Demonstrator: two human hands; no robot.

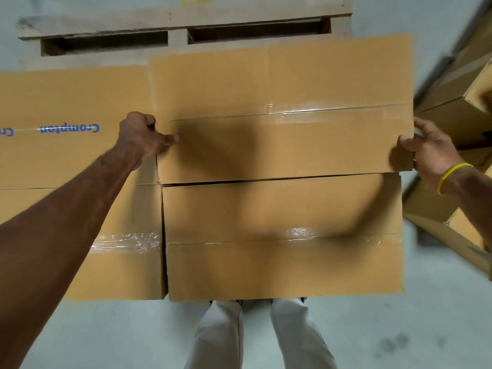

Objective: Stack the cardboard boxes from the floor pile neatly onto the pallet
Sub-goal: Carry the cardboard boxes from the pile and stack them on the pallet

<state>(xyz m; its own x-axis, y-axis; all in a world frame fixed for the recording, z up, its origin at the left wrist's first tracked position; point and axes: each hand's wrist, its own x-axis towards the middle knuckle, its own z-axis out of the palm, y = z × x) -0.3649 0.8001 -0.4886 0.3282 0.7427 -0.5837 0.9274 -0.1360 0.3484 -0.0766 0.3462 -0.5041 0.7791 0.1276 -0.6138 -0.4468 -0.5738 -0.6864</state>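
- cardboard box [282, 83], sealed along its top with clear tape, is held flat between both hands; its near edge lies over the far edge of another taped box [282, 262], the one nearest to the person.
- the left hand [141, 137] grasps the left end of the held box, with the thumb on the top face and the fingers curled round the edge.
- the right hand [428, 153], with a yellow wristband [452, 177], grasps the right end; the thumb is on top and the fingers are hidden behind the edge.
- at the left lie two more boxes: a far box with blue print [66, 102] and a near box [127, 262] under the left forearm.
- a wooden pallet [175, 22] shows beyond the far edge of the held box; whether the lower boxes rest on a pallet i cannot tell.
- a pile of boxes [452, 102] stands at the right on the grey floor [399, 328].
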